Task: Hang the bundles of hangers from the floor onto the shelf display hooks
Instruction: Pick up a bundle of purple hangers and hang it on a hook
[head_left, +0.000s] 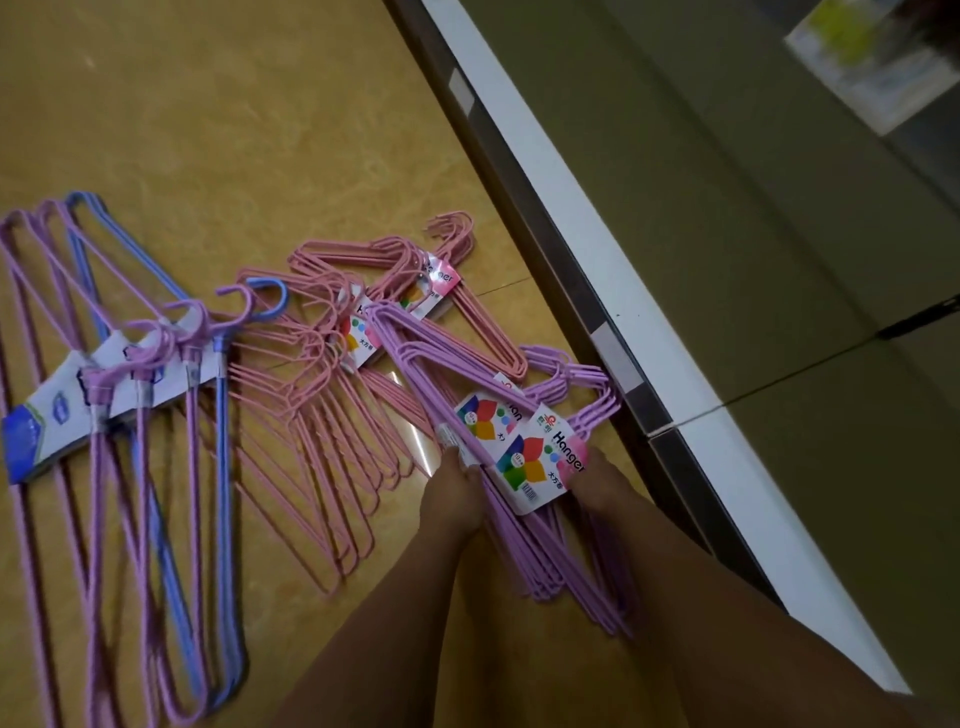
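Note:
Bundles of wire hangers lie on the tan floor. Two purple bundles (415, 364) with colourful "Hanger" labels (540, 457) sit nearest the shelf. My left hand (452, 499) grips the wires of one purple bundle just under its label. My right hand (602, 478) is closed on the neck of the other purple bundle, partly hidden behind the label. Pink bundles (322, 415) lie to the left of them. Further left are larger purple and blue hangers (156, 467) with white-blue labels. No display hooks are in view.
The white front edge of the bottom shelf (597, 260) runs diagonally on the right, with a dark kick strip below it and a grey shelf board behind. A blurred packet (857, 57) lies at the top right. Bare floor (208, 104) spreads at the upper left.

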